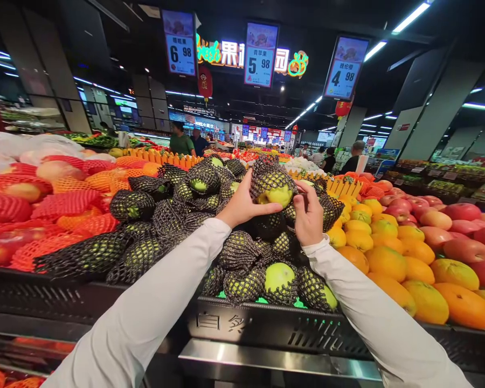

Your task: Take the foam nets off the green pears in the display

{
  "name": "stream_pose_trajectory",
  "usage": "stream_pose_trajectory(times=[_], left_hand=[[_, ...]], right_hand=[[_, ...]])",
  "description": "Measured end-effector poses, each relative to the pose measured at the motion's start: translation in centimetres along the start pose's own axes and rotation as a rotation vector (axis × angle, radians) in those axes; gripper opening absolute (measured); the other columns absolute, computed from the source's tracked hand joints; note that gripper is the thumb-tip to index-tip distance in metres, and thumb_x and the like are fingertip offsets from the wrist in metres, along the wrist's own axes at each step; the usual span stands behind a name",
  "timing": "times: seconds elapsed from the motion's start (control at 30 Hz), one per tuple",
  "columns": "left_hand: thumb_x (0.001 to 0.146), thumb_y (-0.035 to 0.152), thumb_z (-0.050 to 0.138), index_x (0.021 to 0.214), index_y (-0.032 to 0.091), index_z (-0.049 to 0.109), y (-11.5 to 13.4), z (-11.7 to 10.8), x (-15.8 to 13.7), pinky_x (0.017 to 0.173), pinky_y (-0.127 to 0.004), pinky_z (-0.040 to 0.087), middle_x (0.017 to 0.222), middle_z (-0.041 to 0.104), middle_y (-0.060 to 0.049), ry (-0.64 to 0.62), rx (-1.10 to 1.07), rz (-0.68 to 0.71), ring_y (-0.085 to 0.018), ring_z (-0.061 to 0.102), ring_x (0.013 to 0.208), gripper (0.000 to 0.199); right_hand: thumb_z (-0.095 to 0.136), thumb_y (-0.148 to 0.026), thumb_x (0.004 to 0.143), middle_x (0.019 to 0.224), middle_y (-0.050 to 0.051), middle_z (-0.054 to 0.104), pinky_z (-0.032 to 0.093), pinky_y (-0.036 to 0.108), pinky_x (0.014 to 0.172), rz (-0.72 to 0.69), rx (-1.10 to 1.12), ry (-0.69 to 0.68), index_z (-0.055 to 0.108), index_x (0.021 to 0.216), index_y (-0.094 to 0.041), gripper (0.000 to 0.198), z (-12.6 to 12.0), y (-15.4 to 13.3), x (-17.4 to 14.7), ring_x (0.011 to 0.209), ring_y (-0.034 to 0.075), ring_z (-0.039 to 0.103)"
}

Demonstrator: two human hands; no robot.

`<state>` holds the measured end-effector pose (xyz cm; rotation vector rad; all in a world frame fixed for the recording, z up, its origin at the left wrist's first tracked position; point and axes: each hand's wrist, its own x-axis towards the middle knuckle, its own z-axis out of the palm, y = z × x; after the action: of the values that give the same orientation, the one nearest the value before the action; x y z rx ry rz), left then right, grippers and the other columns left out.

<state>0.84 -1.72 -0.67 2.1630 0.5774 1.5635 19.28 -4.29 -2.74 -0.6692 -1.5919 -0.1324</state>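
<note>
Fruit display (267,323) | yellow-green apple (278,196), black net (271,178) | left fingers (247,187) spread round it | right fingers (309,198) curled onto it

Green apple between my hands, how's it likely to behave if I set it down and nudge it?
The green apple looks rounded, so it could roll. Its dark mesh net would probably add grip, though the smooth-looking bare skin might be slippery.

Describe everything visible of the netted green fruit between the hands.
The green fruit is rounded and yellow-green, its bare, shiny patch facing the camera. A black mesh sleeve, seemingly foam, wraps the rest in view. It is held over similar netted fruit (contact unclear), left hand at its left, thumb along its underside, right hand at its right.
</note>
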Motion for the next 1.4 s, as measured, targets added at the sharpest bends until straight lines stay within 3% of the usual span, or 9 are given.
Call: stream_pose_trajectory(times=[0.1,0.23,0.37,0.53,0.73,0.87,1.0,1.17,1.4], left_hand=[[0.055,0.078,0.075,0.146,0.014,0.030,-0.3,0.2,0.0,0.117,-0.054,0.032,0.145,0.047,-0.023,0.042,-0.012,-0.008,-0.038,0.043,0.139,0.120],[0.057,0.078,0.072,0.149,0.015,0.022,-1.2,0.2,0.2,0.117,-0.055,0.032,0.150,0.041,-0.023,0.063,-0.086,-0.056,-0.037,0.042,0.140,0.122],[0.055,0.076,0.075,0.148,0.016,0.024,-1.2,0.2,0.1,0.117,-0.057,0.031,0.151,0.041,-0.023,0.054,-0.076,-0.076,-0.038,0.039,0.142,0.122],[0.055,0.076,0.076,0.145,0.014,0.029,-0.7,0.3,-0.1,0.119,-0.055,0.027,0.148,0.043,-0.023,0.084,0.053,-0.048,-0.039,0.033,0.144,0.119],[0.060,0.075,0.073,0.139,0.017,0.035,-1.6,0.3,0.4,0.116,-0.051,0.033,0.142,0.049,-0.020,0.180,0.056,-0.076,-0.036,0.045,0.136,0.106],[0.061,0.070,0.076,0.132,0.018,0.040,-1.3,0.4,0.4,0.111,-0.051,0.039,0.133,0.055,-0.018,0.156,0.003,-0.051,-0.035,0.054,0.126,0.096],[0.058,0.067,0.080,0.135,0.019,0.037,-0.5,0.4,0.2,0.112,-0.053,0.037,0.134,0.055,-0.018,0.138,-0.010,-0.030,-0.035,0.053,0.127,0.101],[0.052,0.072,0.080,0.140,0.019,0.033,-0.3,0.3,0.0,0.115,-0.058,0.033,0.140,0.050,-0.021,0.014,0.039,-0.032,-0.038,0.047,0.134,0.113],[0.058,0.081,0.070,0.145,0.018,0.030,-1.0,0.2,0.2,0.116,-0.055,0.033,0.146,0.048,-0.021,-0.080,0.065,-0.082,-0.038,0.042,0.139,0.115]], right_hand=[[0.048,-0.053,0.096,0.109,0.008,0.067,0.054,0.037,0.081,0.055,0.003,-0.028,0.057,0.117,-0.022,0.038,0.0,0.3,0.1,0.095,0.022,0.065],[0.046,-0.044,0.097,0.099,0.007,0.068,0.053,0.035,0.077,-0.020,-0.081,-0.141,0.055,0.115,-0.020,0.031,0.1,0.5,0.0,0.084,0.021,0.065],[0.049,-0.028,0.091,0.091,0.006,0.068,0.050,0.033,0.073,-0.065,-0.199,-0.113,0.056,0.105,-0.018,0.019,-0.1,0.4,0.1,0.077,0.020,0.063],[0.052,-0.018,0.078,0.065,0.000,0.056,0.042,0.030,0.061,-0.140,-0.393,-0.044,0.053,0.079,-0.022,0.004,-0.3,0.5,0.3,0.065,0.019,0.054],[0.053,-0.012,0.077,0.062,-0.002,0.052,0.042,0.030,0.061,-0.323,-0.380,0.098,0.052,0.077,-0.023,0.011,-0.2,-0.7,0.0,0.064,0.018,0.050],[0.054,-0.013,0.077,0.063,-0.002,0.046,0.040,0.031,0.061,-0.414,-0.309,-0.005,0.045,0.073,-0.023,0.014,-0.3,-2.0,-0.2,0.066,0.018,0.046],[0.064,-0.027,0.080,0.082,0.001,0.049,0.047,0.033,0.068,-0.223,-0.167,-0.095,0.044,0.085,-0.023,0.021,-0.1,-2.1,-0.3,0.076,0.017,0.050],[0.082,-0.046,0.065,0.110,0.007,0.049,0.057,0.031,0.062,0.083,-0.017,-0.066,0.038,0.108,-0.025,0.065,0.6,-1.0,-0.6,0.086,0.018,0.057],[0.085,-0.045,0.063,0.125,0.014,0.058,0.062,0.031,0.066,0.172,0.118,-0.064,0.043,0.128,-0.024,0.080,0.8,-0.9,-0.8,0.099,0.024,0.066]])
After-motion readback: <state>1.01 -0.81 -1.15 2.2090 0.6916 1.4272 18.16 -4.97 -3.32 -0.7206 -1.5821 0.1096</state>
